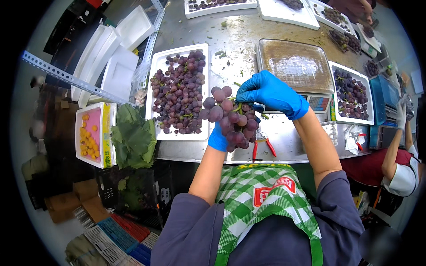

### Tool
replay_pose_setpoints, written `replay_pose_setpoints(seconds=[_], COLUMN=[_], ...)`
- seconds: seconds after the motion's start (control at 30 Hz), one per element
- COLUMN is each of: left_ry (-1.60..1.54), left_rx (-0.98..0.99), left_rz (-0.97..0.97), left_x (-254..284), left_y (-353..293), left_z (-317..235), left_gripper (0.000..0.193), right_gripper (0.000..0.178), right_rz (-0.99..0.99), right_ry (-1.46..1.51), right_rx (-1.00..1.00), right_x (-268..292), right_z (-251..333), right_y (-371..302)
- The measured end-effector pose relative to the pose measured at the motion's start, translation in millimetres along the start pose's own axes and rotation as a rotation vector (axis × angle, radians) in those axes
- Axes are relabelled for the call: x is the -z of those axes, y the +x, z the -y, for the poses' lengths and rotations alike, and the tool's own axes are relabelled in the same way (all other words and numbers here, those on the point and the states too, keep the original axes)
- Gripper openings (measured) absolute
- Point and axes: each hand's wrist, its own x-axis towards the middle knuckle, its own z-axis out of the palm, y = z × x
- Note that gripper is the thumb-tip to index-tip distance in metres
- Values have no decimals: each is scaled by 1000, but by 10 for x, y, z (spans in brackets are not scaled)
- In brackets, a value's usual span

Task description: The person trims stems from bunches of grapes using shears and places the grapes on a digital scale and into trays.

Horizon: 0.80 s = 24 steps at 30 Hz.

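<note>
Clock from the grapes, 12 = away from me. Plump bunch of purple-red round grapes w/ green stems [233, 117] is up in front of me, approx. mid-view, above the near edge of the shiny grey metal table [239, 31]. My R hand in blue glove [270, 93] comes in from 2, thumb & fingertips pinched on the stem at the bunch's top. My L hand, also blue-gloved [217, 139], is under/behind the bunch at approx. 7; its fingers are hidden, so can't tell if they grip.

Red-handled metal snips [268, 146] at 4, on table edge, nr the bunch. White rectangular foam tray of loose-looking dark grapes [188, 137] at 10; another white tray w/ purple bunches [355, 120] at 3. Rectangular clear-topped pan, brownish inside [295, 64], at 2, just beyond my R hand. Big green leaves [133, 135] at 9; past them, white foam box w/ yellow round fruit [105, 133].
</note>
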Motion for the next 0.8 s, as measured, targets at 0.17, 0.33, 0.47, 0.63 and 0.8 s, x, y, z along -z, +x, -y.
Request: replay_pose_setpoints(seconds=[0.17, 0.33, 0.47, 0.63, 0.8], left_ry=[33, 33, 40, 45, 61], left_rx=[-9, -14, -5, 5, 38], left_rz=[-43, -75, -95, -121, -123], left_x=[-22, 35, 61, 86, 149], left_y=[-333, -567, -713, -884, -943], left_z=[-285, -454, -579, -782, -1010], left_gripper=[55, 54, 53, 53, 52], right_gripper=[17, 19, 22, 27, 82], right_rz=[58, 36, 19, -146, -672], right_ry=[81, 172, 142, 47, -758], right_rx=[38, 3, 26, 80, -283], right_x=[-237, -505, -663, -877, -1375], right_z=[-128, -239, -366, -505, -1436], right_y=[265, 420, 508, 438, 15])
